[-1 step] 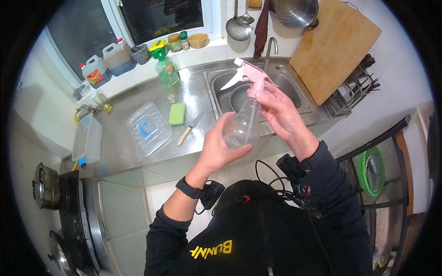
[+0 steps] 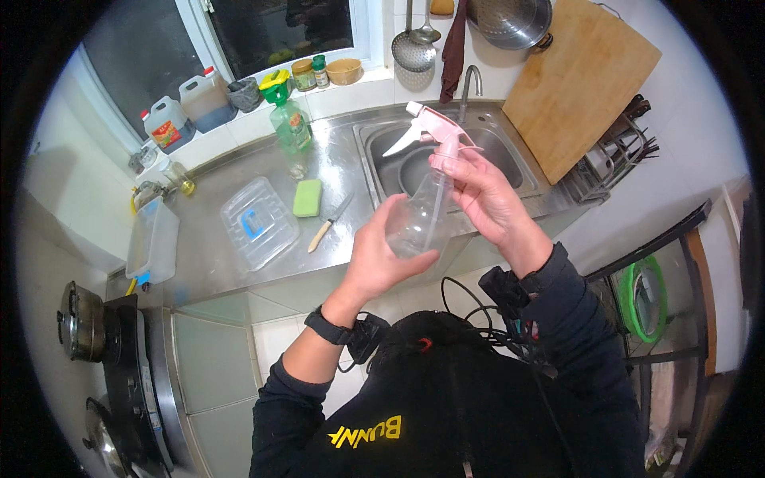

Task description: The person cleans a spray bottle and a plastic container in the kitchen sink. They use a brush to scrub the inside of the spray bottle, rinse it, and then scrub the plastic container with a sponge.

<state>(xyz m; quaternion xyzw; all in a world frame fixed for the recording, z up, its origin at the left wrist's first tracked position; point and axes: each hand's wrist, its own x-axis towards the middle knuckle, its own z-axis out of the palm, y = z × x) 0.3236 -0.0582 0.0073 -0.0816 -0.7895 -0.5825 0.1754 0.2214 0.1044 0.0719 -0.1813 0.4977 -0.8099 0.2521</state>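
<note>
Between my hands, in front of the sink, is a clear spray bottle (image 2: 422,215) with a pink and white trigger head (image 2: 437,131). It tilts with the head up, and a thin tube shows inside; I make out no liquid. My left hand (image 2: 378,243) is wrapped round the bottle's rounded body. My right hand (image 2: 482,187) grips the pink collar at its neck with thumb and fingers. Whether the head is screwed tight I cannot tell. Left of my hands, a knife (image 2: 331,225) with a pale handle lies on the steel counter, beside a green sponge (image 2: 307,198).
A steel sink (image 2: 386,171) with a tap (image 2: 472,80) lies beyond the bottle. On the counter are a clear lid (image 2: 267,215), an empty plastic box (image 2: 153,243) and a green spray bottle (image 2: 291,127). A large cutting board (image 2: 586,80) leans at the right, beside a knife rack (image 2: 613,155).
</note>
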